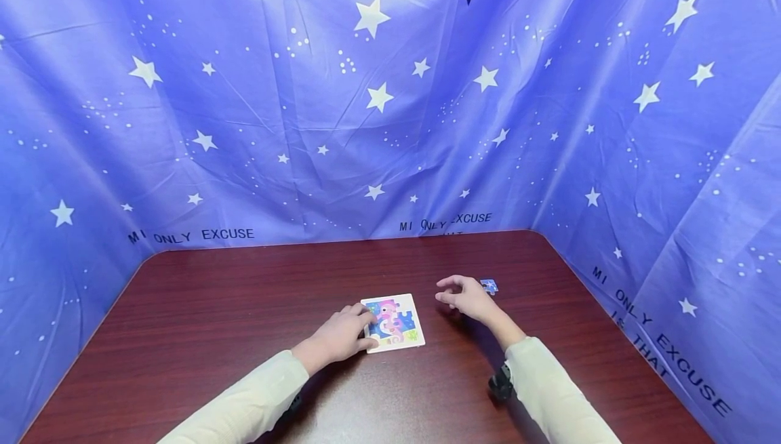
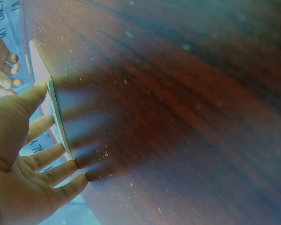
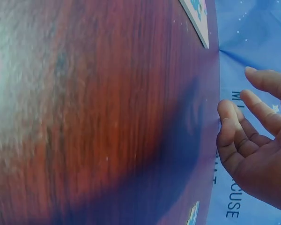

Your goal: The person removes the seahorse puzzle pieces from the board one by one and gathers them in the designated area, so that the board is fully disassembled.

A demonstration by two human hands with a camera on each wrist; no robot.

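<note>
Right hand [image 1: 471,299] up above the tabletop [image 1: 244,301], and look at those fingers: loosely bent, thumb and forefinger a fair way apart, nothing between them that I can see! They point toward the left edge, straight at the jigsaw's side of things, while the loose puzzle piece [image 1: 489,287] lies the other way, just past the back of the hand, toward the tabletop's far right corner. The right hand is easily the nearer one to it. The piece is blue, flat on the wood, about as long as broad, so no clear long axis to call.

Now the left hand [image 1: 340,337]: fingers spread and fairly straight, resting along the left side of the seahorse jigsaw [image 1: 393,325], thumb by its near left corner. It touches without any tight grip. The jigsaw lies flat, squarish, slightly turned, between the two hands, well in from the tabletop's edges; white shows in its far right part. Beyond the far edge hangs the starry blue cloth [image 1: 342,125].
</note>
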